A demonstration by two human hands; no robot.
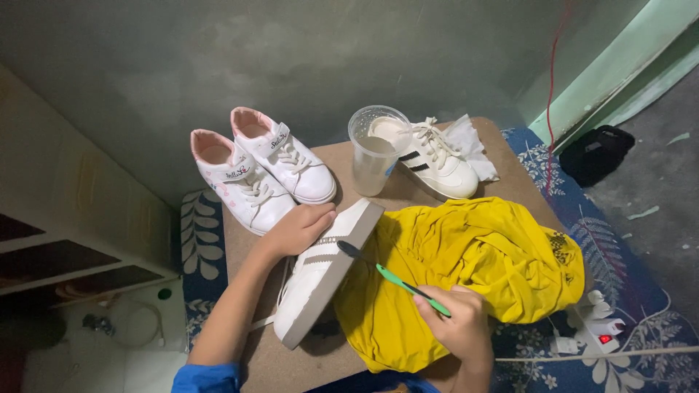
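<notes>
My left hand point(297, 229) grips a white sneaker with grey side stripes point(320, 280), tipped on its side on a brown board point(291, 360). My right hand point(459, 324) holds a green-handled toothbrush point(397, 280); its dark bristle head touches the sneaker's side near the sole. A crumpled yellow cloth point(480, 269) lies under my right hand, beside the sneaker.
A pair of white and pink children's shoes point(258, 171) stands at the back left. A clear plastic cup point(375, 153) and a white sneaker with black stripes point(433, 160) on a white rag stand behind. A power strip with a red light point(593, 331) lies on the blue floral mat at right.
</notes>
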